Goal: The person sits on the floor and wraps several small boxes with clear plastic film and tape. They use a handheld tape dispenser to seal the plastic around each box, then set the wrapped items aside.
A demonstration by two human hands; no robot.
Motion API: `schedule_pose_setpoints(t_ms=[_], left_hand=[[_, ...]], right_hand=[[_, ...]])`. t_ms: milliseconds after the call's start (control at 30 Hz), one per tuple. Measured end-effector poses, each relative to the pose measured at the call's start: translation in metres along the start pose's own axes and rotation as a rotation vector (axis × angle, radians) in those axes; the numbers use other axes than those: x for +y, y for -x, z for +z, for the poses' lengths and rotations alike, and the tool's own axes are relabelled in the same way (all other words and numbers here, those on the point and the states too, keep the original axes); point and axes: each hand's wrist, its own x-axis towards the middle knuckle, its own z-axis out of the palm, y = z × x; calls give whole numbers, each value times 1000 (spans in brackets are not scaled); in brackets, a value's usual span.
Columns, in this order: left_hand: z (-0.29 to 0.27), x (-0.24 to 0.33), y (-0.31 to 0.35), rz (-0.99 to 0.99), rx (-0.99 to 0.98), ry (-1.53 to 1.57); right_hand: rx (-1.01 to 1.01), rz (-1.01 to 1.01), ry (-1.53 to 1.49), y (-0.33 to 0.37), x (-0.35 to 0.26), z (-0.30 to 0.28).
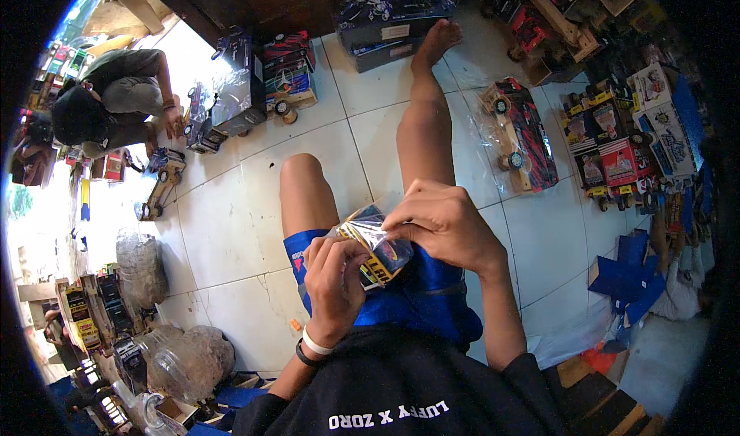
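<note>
A clear plastic packet (370, 232) with colourful printed pieces inside, some yellow and black, is held over my lap. My left hand (337, 282) is closed round its lower left side, the thumb bent against the front. With bent fingers, my right hand (443, 222) pinches the packet's upper right part. Light glints off the crinkled plastic. The back of the packet and some fingertips are hidden. Blue shorts (416, 309) lie just beneath the packet and hands.
Toy trucks (516, 135) stand on the tiled floor (247, 205) at right, one wrapped in plastic. Dark boxes (385, 27) are beyond my foot. A person (116, 101) crouches at far left near a wooden toy chassis (162, 181). Cloudy plastic bags (189, 359) sit at lower left.
</note>
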Motion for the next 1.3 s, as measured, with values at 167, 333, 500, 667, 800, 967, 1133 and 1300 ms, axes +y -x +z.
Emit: schedule_pose_setpoints(t_ms=[167, 333, 500, 667, 800, 967, 1133, 1300], left_hand=[[-13, -2, -7, -45, -119, 51], [-14, -10, -17, -147, -139, 192], [-9, -29, -46, -128, -48, 211], [-6, -53, -60, -106, -55, 323], [-2, -63, -45, -95, -19, 352], [0, -62, -42, -106, -31, 285], [2, -45, -58, -76, -51, 226], [-5, -32, -68, 76, 44, 109]], right_hand=[[93, -51, -86, -1, 8, 7], [-10, -22, -148, -5, 26, 13], [166, -57, -75, -21, 29, 12], [190, -72, -78, -37, 27, 18], [113, -43, -70, -33, 24, 28], [186, -10, -27, -30, 24, 34], [223, 51, -94, -35, 26, 27], [220, 55, -147, -40, 25, 26]])
